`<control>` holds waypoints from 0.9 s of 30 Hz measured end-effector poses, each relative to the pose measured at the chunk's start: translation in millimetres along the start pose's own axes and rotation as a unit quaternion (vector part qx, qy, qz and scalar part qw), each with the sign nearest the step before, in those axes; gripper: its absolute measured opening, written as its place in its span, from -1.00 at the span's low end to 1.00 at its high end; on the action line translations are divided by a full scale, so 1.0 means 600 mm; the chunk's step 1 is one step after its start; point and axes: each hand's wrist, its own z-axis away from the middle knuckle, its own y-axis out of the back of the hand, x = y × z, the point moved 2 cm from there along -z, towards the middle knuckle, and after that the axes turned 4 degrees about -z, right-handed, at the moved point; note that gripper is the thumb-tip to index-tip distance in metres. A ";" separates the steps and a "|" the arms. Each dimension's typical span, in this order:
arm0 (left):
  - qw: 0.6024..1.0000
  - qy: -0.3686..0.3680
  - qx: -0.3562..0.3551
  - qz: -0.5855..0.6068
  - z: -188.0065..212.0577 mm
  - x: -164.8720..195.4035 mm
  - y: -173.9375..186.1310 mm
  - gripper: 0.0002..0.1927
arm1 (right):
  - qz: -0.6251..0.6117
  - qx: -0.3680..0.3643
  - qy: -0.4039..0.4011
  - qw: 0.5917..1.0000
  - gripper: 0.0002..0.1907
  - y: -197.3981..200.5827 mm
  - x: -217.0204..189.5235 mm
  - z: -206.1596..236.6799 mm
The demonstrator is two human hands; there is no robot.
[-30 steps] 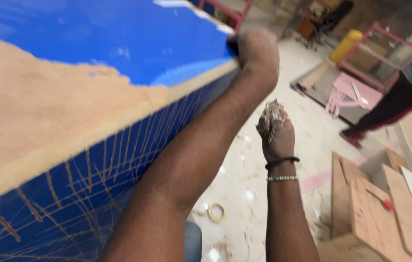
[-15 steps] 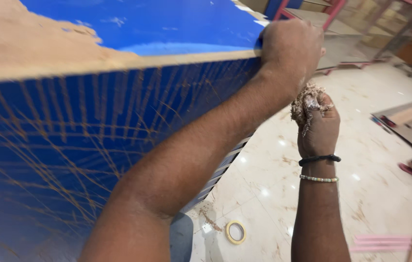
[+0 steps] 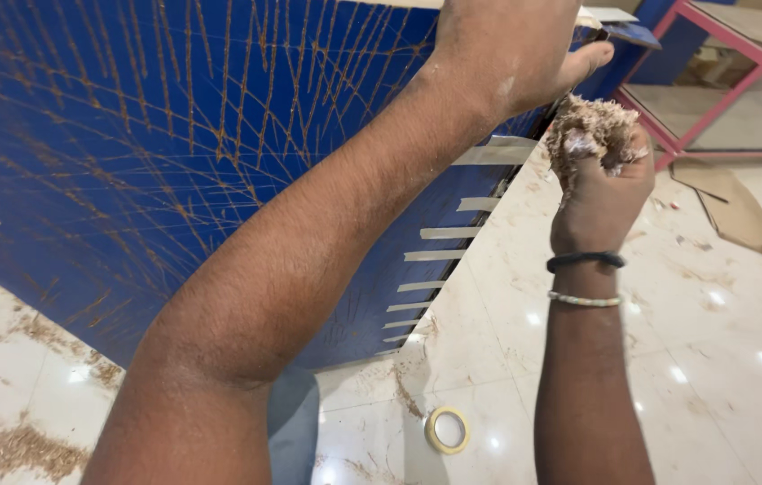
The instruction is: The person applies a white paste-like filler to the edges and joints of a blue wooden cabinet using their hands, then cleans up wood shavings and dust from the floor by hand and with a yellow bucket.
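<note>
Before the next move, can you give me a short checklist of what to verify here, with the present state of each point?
1. Left hand grips the top corner of the blue panel: ok.
2. Right hand closed on the wad of sawdust: ok.
3. Wad touching the panel: cannot tell.
4. Floor clean: not ok, tape roll and dust lie there.
5. Strips of tape flat on the panel edge: ok.

Left hand (image 3: 506,54) reaches up, clenched; right hand (image 3: 601,184) raised in a fist.

Left hand (image 3: 502,45) fingers hidden — panel (image 3: 174,162) top cropped.
</note>
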 end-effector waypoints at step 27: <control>0.996 -0.016 0.084 -0.018 0.015 -0.023 0.049 -0.46 | 0.439 0.008 0.210 0.873 -0.75 -0.086 0.017 0.069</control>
